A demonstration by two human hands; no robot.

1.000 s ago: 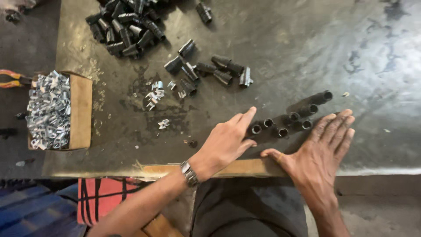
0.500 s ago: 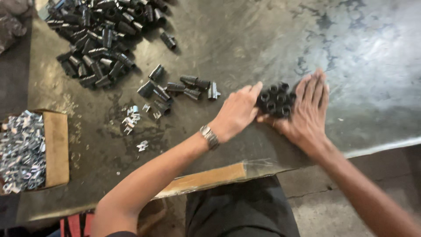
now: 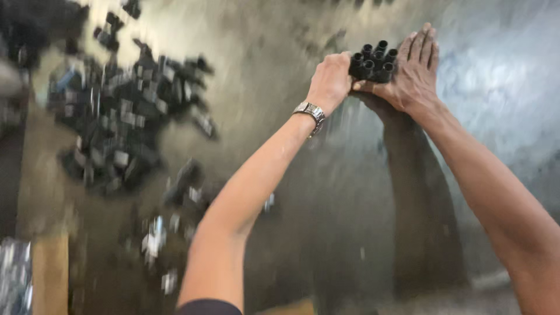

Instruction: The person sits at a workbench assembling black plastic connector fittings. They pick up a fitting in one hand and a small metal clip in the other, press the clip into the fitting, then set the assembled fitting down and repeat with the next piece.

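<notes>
Head view: cluster of short black tubes (image 3: 373,60) standing upright on the grey table (image 3: 496,81), open ends up, squeezed between both hands. Left hand (image 3: 330,80) curled against its left side, fingers pressed together; right hand (image 3: 414,73) flat against its right side, fingers straight and together. Open table beyond and rightward; blurred pile of dark parts (image 3: 116,122) well apart, leftward.

the only package is an open cardboard box (image 3: 49,271) at the lower left edge of the frame, tan, blurred, with shiny silver metal pieces (image 3: 14,280) inside. no labels, signs or screens show.
</notes>
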